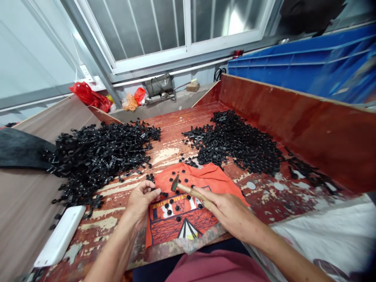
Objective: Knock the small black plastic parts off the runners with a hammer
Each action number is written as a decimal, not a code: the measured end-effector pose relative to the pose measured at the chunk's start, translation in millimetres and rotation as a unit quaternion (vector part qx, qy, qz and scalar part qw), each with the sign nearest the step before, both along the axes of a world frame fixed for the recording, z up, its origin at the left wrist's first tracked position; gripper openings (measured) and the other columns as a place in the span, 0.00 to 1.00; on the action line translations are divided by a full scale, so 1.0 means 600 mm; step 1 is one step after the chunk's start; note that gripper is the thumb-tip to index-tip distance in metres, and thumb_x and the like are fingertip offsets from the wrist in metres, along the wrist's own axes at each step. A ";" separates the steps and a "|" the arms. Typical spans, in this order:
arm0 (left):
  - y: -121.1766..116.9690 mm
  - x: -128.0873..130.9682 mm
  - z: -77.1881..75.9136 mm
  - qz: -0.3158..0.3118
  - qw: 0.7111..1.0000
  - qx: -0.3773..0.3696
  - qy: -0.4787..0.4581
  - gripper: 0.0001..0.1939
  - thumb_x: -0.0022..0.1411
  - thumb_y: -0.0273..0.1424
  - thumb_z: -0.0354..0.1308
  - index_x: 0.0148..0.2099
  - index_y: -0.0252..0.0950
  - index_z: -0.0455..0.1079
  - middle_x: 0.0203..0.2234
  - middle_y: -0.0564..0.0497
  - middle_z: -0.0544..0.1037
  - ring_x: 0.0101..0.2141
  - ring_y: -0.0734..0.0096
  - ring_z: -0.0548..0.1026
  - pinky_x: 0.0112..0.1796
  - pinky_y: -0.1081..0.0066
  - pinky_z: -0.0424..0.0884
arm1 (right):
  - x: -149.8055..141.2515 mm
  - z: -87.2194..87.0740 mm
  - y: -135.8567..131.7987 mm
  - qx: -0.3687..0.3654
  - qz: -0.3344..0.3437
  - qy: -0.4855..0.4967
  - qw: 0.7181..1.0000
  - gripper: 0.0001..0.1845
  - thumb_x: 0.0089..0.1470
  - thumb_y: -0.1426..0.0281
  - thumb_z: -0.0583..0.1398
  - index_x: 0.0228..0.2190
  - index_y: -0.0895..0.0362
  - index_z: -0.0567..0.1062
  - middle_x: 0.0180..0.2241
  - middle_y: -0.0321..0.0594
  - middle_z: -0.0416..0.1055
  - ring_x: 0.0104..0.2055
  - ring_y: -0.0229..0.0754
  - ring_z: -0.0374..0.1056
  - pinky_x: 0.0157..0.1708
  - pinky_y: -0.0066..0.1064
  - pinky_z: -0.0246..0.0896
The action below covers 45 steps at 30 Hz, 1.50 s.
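My right hand (226,207) grips the wooden handle of a small hammer (185,188), whose dark head hovers over an orange printed cloth (188,203) spread on the worn red tabletop. My left hand (142,197) rests at the cloth's left edge, its fingers pinched together on a small black plastic piece. Several small black round pieces lie scattered on the cloth. A big heap of black plastic parts (96,156) lies to the left, and another heap (237,143) to the right behind the cloth.
A white rectangular object (60,237) lies at the front left. A red wooden side wall (299,117) bounds the table on the right, with blue crates (308,58) behind it. Red and orange plastic bags (91,96) and a tool sit by the window ledge.
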<state>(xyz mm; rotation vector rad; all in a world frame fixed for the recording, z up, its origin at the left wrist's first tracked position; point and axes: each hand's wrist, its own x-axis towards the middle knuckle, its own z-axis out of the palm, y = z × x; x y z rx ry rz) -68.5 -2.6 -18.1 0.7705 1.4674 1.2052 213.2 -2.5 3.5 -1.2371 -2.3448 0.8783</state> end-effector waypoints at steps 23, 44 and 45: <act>-0.006 0.020 -0.064 0.085 0.993 0.021 0.073 0.19 0.42 0.36 0.70 0.34 0.34 0.68 0.17 0.58 0.74 0.17 0.76 0.72 0.22 0.77 0.68 | -0.013 -0.009 0.003 0.061 0.019 -0.043 0.997 0.31 0.68 0.70 0.52 0.65 0.31 0.52 0.52 0.30 0.76 0.40 0.45 0.78 0.36 0.34 0.73; -0.012 0.021 -0.078 0.090 0.992 0.049 0.077 0.20 0.42 0.40 0.70 0.33 0.36 0.68 0.17 0.58 0.74 0.17 0.75 0.72 0.22 0.75 0.71 | -0.040 -0.017 0.001 0.095 -0.003 -0.048 0.994 0.29 0.67 0.70 0.51 0.66 0.42 0.56 0.47 0.39 0.79 0.43 0.46 0.77 0.37 0.32 0.70; -0.012 0.021 -0.079 0.089 0.992 0.049 0.077 0.20 0.42 0.40 0.70 0.33 0.36 0.67 0.17 0.58 0.73 0.17 0.75 0.71 0.22 0.75 0.71 | -0.042 -0.020 0.001 0.089 0.002 -0.071 0.993 0.30 0.66 0.70 0.52 0.66 0.41 0.56 0.44 0.38 0.80 0.40 0.46 0.78 0.35 0.31 0.70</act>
